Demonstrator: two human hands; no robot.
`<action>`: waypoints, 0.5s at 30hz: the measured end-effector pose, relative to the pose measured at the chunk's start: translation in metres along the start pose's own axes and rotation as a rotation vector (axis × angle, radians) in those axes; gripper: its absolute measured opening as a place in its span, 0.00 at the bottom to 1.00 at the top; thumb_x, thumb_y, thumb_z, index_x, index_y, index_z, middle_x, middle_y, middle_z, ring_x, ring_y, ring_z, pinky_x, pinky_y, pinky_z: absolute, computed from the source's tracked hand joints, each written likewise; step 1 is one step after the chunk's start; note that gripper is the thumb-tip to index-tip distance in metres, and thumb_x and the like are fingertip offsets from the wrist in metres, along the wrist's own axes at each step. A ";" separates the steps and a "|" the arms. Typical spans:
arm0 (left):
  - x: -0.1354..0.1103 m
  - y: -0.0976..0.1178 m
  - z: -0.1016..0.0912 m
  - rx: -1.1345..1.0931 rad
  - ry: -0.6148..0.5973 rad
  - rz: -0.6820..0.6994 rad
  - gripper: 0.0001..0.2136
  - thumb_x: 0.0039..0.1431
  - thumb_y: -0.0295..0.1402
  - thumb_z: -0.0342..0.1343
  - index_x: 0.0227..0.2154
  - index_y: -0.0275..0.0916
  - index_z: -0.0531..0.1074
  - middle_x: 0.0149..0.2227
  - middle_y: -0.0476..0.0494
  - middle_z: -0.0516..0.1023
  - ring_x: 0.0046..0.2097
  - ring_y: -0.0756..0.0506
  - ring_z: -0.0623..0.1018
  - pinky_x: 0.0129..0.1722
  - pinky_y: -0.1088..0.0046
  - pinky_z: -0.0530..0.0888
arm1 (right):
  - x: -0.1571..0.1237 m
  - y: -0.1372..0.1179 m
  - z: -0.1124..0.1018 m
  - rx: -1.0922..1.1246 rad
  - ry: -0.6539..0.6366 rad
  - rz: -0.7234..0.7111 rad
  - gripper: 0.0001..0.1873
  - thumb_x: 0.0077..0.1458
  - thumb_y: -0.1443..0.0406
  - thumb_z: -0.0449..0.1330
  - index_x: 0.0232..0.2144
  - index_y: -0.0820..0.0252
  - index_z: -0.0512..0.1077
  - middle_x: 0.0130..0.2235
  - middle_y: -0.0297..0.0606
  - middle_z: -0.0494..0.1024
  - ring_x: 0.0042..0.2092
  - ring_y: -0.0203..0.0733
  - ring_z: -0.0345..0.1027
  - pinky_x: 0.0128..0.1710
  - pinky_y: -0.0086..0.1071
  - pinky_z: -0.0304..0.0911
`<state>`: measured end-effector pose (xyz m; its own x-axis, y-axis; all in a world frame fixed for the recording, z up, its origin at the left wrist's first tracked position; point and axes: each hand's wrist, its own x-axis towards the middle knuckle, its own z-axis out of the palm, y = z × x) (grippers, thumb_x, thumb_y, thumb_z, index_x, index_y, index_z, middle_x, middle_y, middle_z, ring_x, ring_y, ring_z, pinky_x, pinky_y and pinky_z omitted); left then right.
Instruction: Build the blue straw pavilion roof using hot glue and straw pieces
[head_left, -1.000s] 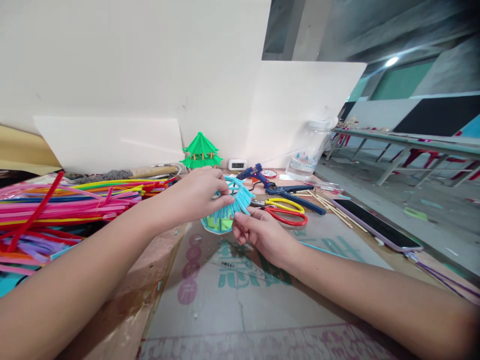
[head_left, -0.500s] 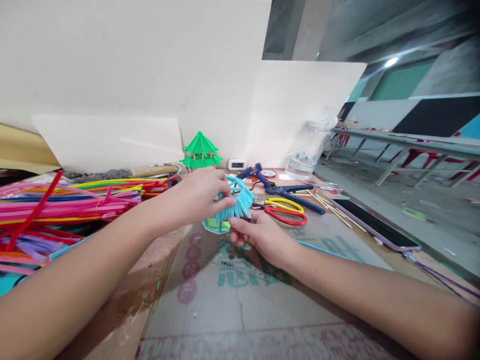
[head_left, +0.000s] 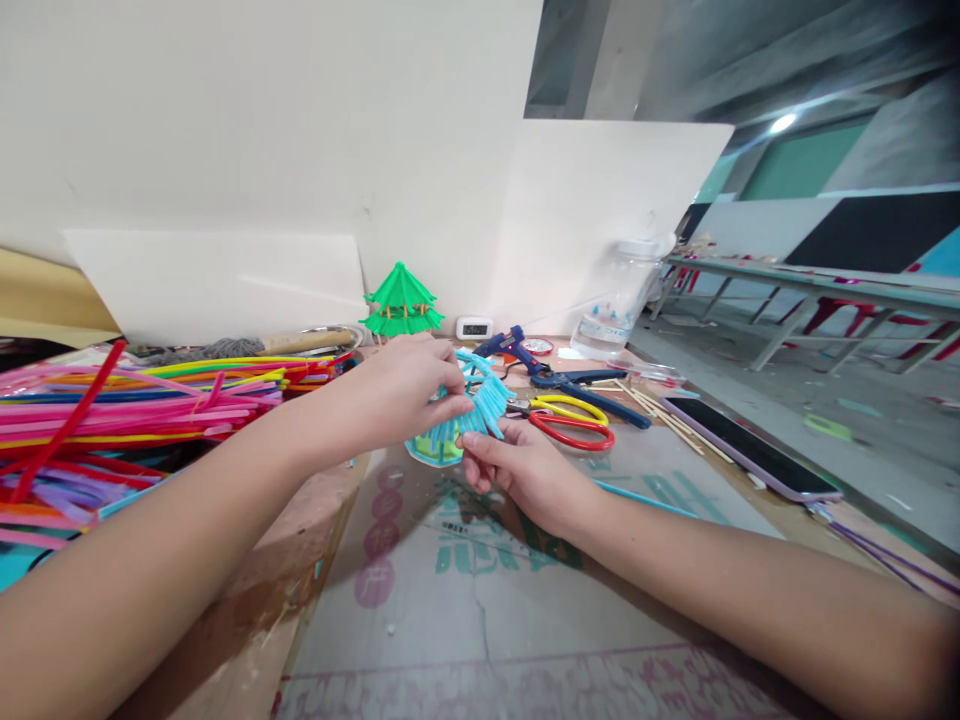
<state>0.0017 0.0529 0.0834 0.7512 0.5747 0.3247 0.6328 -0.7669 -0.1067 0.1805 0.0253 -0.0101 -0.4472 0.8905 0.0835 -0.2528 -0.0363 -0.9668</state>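
A light-blue roof-like piece made of pipe cleaners (head_left: 489,398), its short strips fanned side by side, is held up between my two hands. From the upper left my left hand (head_left: 420,385) grips it, fingers curled over the top and thumb along the near side. My right hand (head_left: 529,470) pinches the lower right edge of the strips between thumb and fingers. Behind and below the piece sits a green base with a pale blue rim (head_left: 436,450), partly covered by my hands. Whether the base and the roof piece are joined, I cannot tell.
Bundled coloured pipe cleaners (head_left: 150,405) lie at left. A green two-tier pagoda roof (head_left: 402,302) stands behind. To the right are scissors (head_left: 574,430), blue pliers (head_left: 592,385), a glue gun (head_left: 504,342), wooden sticks (head_left: 667,415), a phone (head_left: 750,448) and a water bottle (head_left: 611,305).
The blue piece has tilted slightly, and a little more of the green base shows beneath it. Both hands keep nearly the same place and grip.
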 end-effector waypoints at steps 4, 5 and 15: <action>0.000 -0.001 0.000 -0.013 -0.001 -0.025 0.15 0.64 0.39 0.51 0.30 0.37 0.78 0.33 0.42 0.75 0.39 0.44 0.73 0.38 0.69 0.67 | 0.000 -0.001 -0.001 0.004 -0.013 0.010 0.17 0.49 0.54 0.68 0.28 0.62 0.71 0.23 0.33 0.75 0.23 0.31 0.64 0.25 0.27 0.58; 0.000 -0.002 0.000 -0.020 -0.003 -0.027 0.15 0.65 0.39 0.50 0.30 0.36 0.78 0.33 0.42 0.75 0.40 0.44 0.73 0.38 0.69 0.67 | 0.000 -0.001 -0.001 0.010 -0.017 0.008 0.17 0.50 0.54 0.67 0.29 0.62 0.71 0.23 0.33 0.75 0.24 0.31 0.65 0.25 0.27 0.59; -0.007 -0.010 -0.011 -0.039 0.077 0.070 0.06 0.59 0.34 0.59 0.37 0.46 0.80 0.40 0.44 0.74 0.44 0.43 0.72 0.44 0.67 0.67 | 0.000 -0.004 0.000 0.034 -0.026 0.007 0.17 0.50 0.54 0.66 0.29 0.62 0.72 0.23 0.34 0.75 0.24 0.31 0.65 0.26 0.26 0.59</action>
<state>-0.0115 0.0534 0.0924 0.7758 0.4966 0.3893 0.5702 -0.8159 -0.0956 0.1818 0.0250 -0.0066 -0.4710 0.8782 0.0829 -0.2784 -0.0588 -0.9587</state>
